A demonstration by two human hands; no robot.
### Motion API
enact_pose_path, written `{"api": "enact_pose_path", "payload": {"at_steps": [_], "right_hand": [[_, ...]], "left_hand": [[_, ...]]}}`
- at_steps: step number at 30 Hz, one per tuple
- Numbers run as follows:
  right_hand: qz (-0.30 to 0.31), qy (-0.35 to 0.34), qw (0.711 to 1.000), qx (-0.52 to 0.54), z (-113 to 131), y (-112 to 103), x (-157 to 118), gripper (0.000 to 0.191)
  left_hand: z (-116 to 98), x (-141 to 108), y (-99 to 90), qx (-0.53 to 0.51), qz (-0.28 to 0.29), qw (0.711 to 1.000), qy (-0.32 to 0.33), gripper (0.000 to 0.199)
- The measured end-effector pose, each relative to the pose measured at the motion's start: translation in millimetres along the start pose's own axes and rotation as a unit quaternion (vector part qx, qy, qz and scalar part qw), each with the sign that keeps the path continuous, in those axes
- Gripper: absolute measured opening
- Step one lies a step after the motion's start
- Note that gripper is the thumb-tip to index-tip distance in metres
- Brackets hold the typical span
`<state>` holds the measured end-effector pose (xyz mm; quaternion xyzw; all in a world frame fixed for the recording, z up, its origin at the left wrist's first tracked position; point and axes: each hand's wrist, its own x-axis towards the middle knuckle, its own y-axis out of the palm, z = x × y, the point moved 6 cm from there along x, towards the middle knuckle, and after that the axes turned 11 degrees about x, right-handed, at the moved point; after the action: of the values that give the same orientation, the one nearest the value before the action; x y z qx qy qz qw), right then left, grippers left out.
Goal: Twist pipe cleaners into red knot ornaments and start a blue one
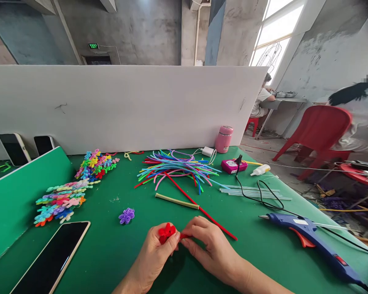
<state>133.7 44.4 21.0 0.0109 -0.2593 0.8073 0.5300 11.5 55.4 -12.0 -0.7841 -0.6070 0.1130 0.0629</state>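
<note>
Between the thumb and fingers of my left hand is a red pipe-cleaner flower with looped petals. My right hand pinches the red pipe-cleaner end that runs out from the flower, close beside my left thumb. Beyond my hands, a straight red pipe cleaner lies slantwise on the green table, crossing the end of a thin tan strip. A finished-looking purple pipe-cleaner flower rests left of my left hand. Farther back sits a pile of loose multicoloured pipe cleaners.
Colourful pipe-cleaner flowers lie stacked at left, near a phone and a green board. At right are a blue glue gun with its black cord, clear glue sticks, a white bottle and a pink flask.
</note>
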Motion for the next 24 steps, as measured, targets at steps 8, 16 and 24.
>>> {"api": "enact_pose_path", "payload": {"at_steps": [8,16,24], "right_hand": [[0.018,0.075,0.991,0.105,-10.8,5.7,1.9,0.033],[-0.039,0.054,0.995,0.075,-11.6,-0.3,0.3,0.021],[-0.099,-0.017,0.994,0.050,-11.0,-3.8,-3.4,0.024]], "left_hand": [[-9.5,-2.1,-0.5,0.050,-0.003,0.998,0.030,0.031],[-1.0,-0.1,-2.9,-0.039,-0.035,0.999,-0.015,0.024],[1.0,-1.3,1.7,-0.133,-0.003,0.990,-0.054,0.022]]}}
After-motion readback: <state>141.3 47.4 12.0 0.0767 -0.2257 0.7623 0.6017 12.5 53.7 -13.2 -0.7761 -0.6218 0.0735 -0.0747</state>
